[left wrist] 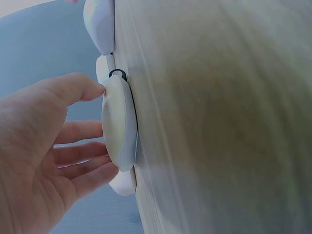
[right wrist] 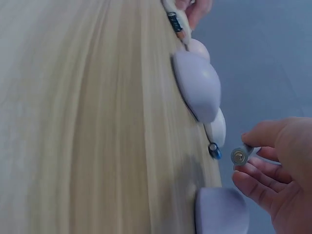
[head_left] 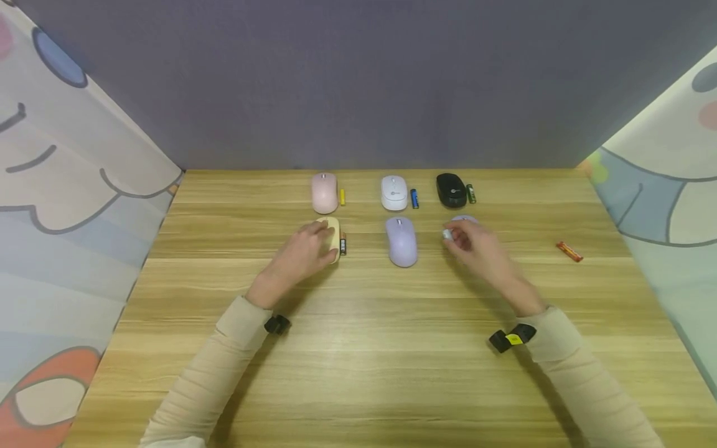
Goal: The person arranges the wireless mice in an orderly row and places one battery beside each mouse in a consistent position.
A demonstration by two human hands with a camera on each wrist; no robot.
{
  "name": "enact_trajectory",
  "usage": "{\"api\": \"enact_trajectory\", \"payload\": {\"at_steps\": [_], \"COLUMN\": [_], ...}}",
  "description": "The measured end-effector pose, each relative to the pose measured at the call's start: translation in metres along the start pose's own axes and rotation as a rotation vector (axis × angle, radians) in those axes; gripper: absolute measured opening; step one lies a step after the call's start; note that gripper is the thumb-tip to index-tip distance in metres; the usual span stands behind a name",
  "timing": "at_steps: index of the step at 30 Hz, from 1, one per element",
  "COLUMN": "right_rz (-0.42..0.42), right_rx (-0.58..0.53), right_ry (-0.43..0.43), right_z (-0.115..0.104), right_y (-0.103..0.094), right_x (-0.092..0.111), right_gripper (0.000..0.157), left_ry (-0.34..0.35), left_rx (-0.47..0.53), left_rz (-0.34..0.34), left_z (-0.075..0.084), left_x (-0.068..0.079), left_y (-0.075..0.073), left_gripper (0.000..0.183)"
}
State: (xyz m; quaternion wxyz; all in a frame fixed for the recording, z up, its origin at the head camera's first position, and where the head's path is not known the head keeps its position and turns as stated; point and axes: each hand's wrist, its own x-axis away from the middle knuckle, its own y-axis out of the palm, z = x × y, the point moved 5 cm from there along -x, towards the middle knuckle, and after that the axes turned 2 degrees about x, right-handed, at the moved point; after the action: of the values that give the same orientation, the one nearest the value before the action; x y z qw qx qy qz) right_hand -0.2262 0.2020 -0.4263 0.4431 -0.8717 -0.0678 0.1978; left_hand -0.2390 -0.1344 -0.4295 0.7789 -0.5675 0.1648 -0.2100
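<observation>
My left hand (head_left: 299,254) lies over a yellow computer mouse (head_left: 335,234), its thumb and fingers around the mouse's edges. In the left wrist view the mouse (left wrist: 117,122) sits between thumb and fingertips on the tabletop. A black-and-copper battery (head_left: 343,244) lies just right of it. My right hand (head_left: 486,252) pinches a pale battery (head_left: 447,234) between thumb and fingers; its round end (right wrist: 239,156) faces the right wrist camera. That battery is held above the table, near a bluish-purple mouse (head_left: 465,218) mostly hidden by the hand. A lavender mouse (head_left: 401,242) stands between both hands.
Along the back stand a pink mouse (head_left: 324,193) with a yellow battery (head_left: 343,198), a white mouse (head_left: 394,193) with a blue battery (head_left: 414,198), and a black mouse (head_left: 450,190) with a green battery (head_left: 471,193). A red-orange battery (head_left: 569,251) lies far right.
</observation>
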Motion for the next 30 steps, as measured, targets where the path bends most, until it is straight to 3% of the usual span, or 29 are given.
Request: {"api": "enact_trajectory", "payload": {"at_steps": [18, 30], "right_rz": [-0.079, -0.135], "right_rx": [0.002, 0.015], "right_ry": [0.069, 0.197], "right_z": [-0.008, -0.01], "right_y": [0.026, 0.036], "right_x": [-0.01, -0.016], "right_gripper": [0.029, 0.031], "left_ry": [-0.001, 0.023], "left_rx": [-0.002, -0.001], "left_rz": [0.004, 0.027], "left_z": [0.0, 0.0], "left_x": [0.0, -0.001], "left_y": [0.001, -0.001], "left_gripper": [0.055, 0.053]}}
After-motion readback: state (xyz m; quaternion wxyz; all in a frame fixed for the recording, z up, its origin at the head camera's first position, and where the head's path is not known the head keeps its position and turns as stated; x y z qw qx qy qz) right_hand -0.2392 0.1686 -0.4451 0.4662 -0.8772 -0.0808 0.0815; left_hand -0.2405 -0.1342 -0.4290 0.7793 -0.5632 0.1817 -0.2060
